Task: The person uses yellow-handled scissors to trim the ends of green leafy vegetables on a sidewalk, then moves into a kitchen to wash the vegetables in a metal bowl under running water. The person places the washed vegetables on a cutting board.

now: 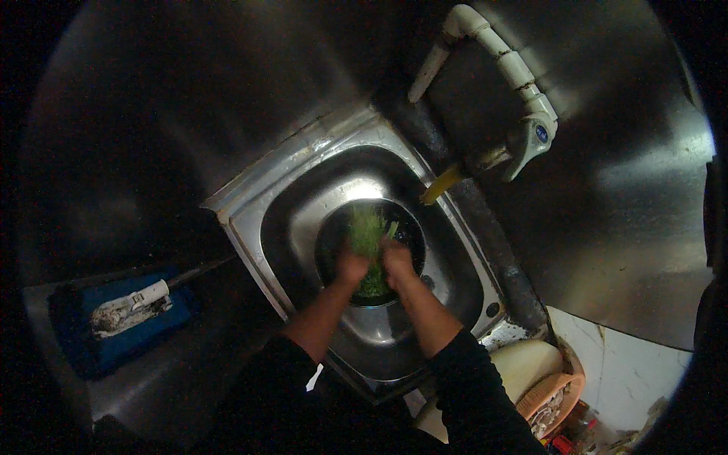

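A round metal bowl [326,229] sits in the steel sink basin [292,221], holding leafy greens [367,231] and what looks like dark water. My left hand [352,264] is inside the bowl, closed on the greens at their left side, its fingers blurred. Opposite it, my right hand [397,262] grips the greens on their right, where a pale green stalk [393,229] sticks up. Both forearms, in dark sleeves, come in from below.
A white pipe with a tap [525,144] and yellow spout hose [444,183] hangs at upper right. Steel walls surround the sink. At left lie a blue mat [129,341] and a grimy white-ended tool [136,307]. A pale board [523,360] and orange basket [569,383] stand lower right.
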Motion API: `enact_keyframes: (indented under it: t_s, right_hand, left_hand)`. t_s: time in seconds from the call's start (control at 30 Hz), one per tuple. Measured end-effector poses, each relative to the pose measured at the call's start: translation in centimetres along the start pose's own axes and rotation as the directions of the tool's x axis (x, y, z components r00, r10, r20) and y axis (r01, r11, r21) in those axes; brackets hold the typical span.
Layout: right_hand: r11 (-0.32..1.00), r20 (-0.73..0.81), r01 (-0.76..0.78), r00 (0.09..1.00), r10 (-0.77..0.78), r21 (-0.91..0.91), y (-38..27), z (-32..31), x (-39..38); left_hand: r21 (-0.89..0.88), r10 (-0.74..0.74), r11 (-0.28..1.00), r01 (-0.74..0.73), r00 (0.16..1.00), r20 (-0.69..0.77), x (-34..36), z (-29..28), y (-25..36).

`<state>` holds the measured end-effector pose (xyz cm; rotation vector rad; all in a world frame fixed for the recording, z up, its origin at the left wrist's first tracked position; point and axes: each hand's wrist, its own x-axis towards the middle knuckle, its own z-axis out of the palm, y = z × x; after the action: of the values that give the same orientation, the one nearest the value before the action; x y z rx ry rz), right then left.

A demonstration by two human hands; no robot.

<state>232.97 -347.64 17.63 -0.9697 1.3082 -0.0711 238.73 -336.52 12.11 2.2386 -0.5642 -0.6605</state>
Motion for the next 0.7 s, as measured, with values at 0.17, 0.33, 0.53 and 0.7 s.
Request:
enact_keyframes:
  t_s: [0.17, 0.33, 0.53, 0.7]
  right_hand:
    - [0.531, 0.098, 0.268, 0.94, -0.327, -0.804, 0.6, 0.3, 2.5]
    - [0.571, 0.048, 0.27, 0.927, -0.373, -0.775, -0.2, -0.1, 2.4]
    - [0.682, 0.099, 0.376, 0.907, -0.409, -0.628, -0.6, -0.1, 1.2]
    - [0.595, 0.071, 0.268, 0.94, -0.334, -0.758, -1.0, 0.4, 1.5]
  left_hand:
    - [0.307, -0.009, 0.952, -0.003, 0.999, 0.038, 2.4, 5.5, -9.6]
    - [0.408, -0.048, 0.913, -0.005, 0.992, 0.12, 2.5, 3.7, -7.4]
    - [-0.812, -0.53, 0.129, 0.569, 0.732, 0.428, -0.3, -5.3, 4.1]
    - [-0.807, -0.48, 0.333, 0.488, 0.824, 0.3, -0.9, -5.8, 5.9]
